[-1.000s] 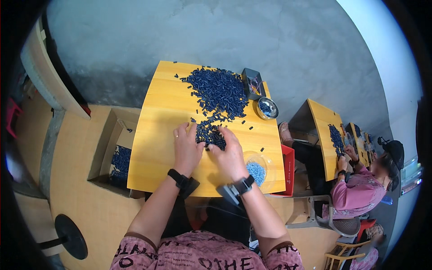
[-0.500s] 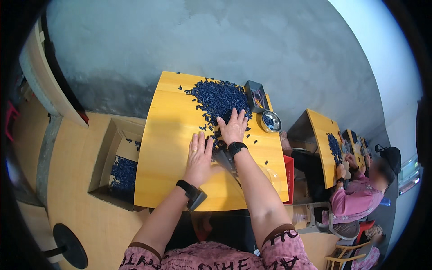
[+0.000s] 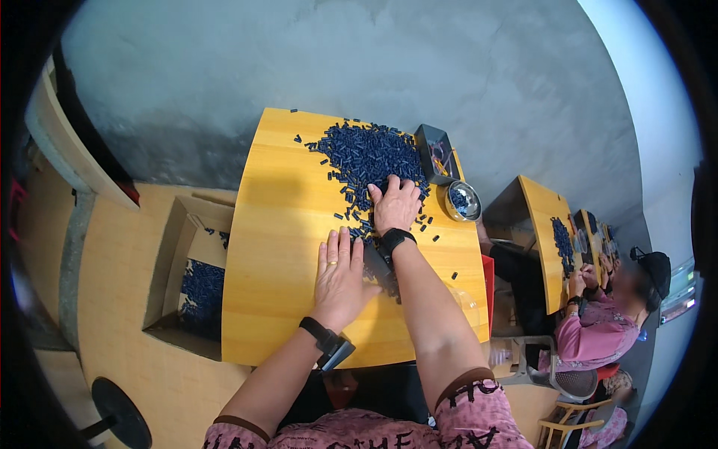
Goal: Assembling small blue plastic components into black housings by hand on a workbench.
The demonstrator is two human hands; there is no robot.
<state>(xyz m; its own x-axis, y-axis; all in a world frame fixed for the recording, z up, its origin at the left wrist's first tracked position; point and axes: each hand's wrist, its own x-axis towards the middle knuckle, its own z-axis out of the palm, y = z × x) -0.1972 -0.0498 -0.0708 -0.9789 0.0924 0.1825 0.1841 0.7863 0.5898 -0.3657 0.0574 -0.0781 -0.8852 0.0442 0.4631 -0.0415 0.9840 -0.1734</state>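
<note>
Mostly, the small dark blue pieces [image 3: 366, 153] lie heaped in the upper middle of the frame. The right hand [image 3: 396, 208], fingers spread, touches their near edge; the left hand [image 3: 339, 275], fingers slightly apart, is lower left. Soft, flat palms should stop spills.

At the worktop's [image 3: 277, 299] four o'clock, a clear dish [image 3: 469, 301] is mostly hidden; dark pieces [image 3: 366, 153] are partly covered by the right hand [image 3: 396, 208].
</note>
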